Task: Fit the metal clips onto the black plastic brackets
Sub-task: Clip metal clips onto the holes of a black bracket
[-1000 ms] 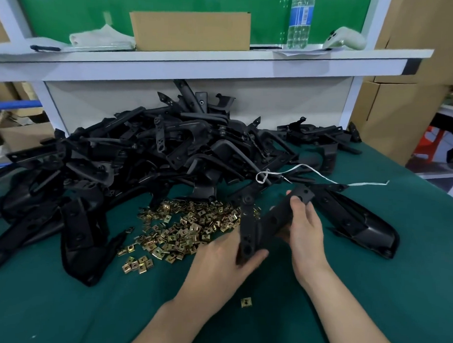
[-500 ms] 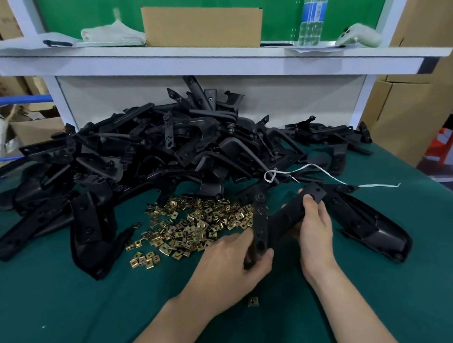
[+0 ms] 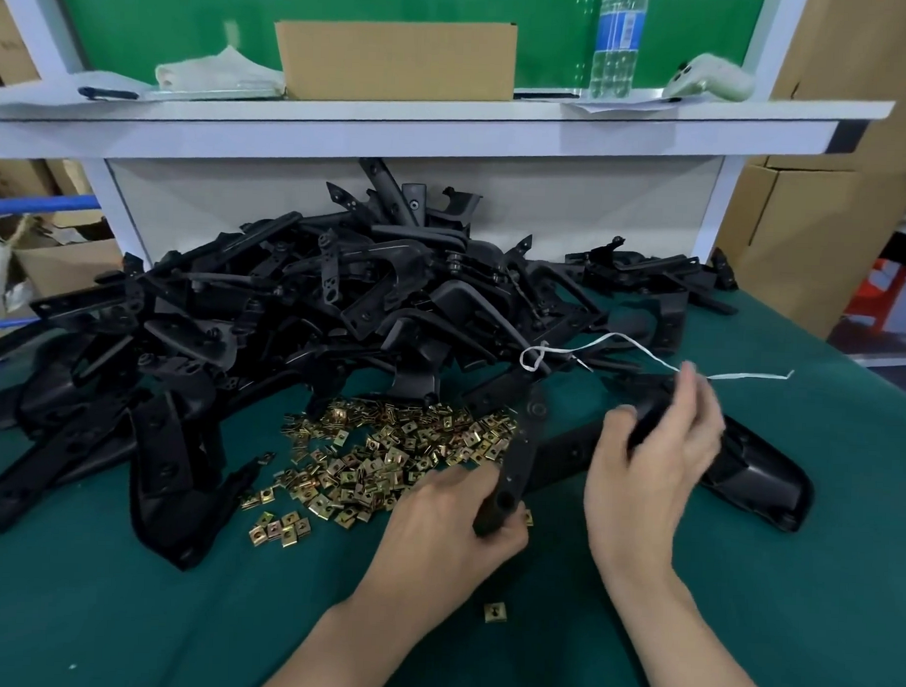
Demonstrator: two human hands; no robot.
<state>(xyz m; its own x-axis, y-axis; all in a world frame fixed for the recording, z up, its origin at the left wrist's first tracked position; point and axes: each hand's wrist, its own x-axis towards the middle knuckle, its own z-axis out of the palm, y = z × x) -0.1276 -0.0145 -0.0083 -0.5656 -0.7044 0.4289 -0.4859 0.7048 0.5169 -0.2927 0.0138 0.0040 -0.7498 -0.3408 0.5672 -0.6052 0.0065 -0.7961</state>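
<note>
Grip: the left hand (image 3: 449,533) is clenched round the near, lower end of the held bracket (image 3: 521,448), with the thumb wrapped over the black plastic. The right hand (image 3: 647,463) has thumb and fingers curled round the far end of the same part. This hand is blurred, so the exact finger placement cannot be told. Both hands hold the part clear of the green table cover (image 3: 123,614).

Held part: the bracket is V-shaped. One arm rises from the left hand toward the heap behind, and the other runs right and up into the right hand. Whether a clip is seated on it cannot be told.

Stock: the loose clips (image 3: 385,454), brass-coloured, lie in a spread just left of the left hand and touch the front edge of the bracket pile (image 3: 287,337). A single clip (image 3: 495,612) lies apart on the cover, between the two forearms. A separate bracket (image 3: 759,472) lies flat just right of the right hand.

Surroundings: a white string (image 3: 747,376) trails from the pile across the cover behind the right hand. On the white shelf (image 3: 448,132) behind stand a cardboard box (image 3: 394,58) and a water bottle (image 3: 613,45). A folded cloth (image 3: 219,73) lies to the left of the box.
</note>
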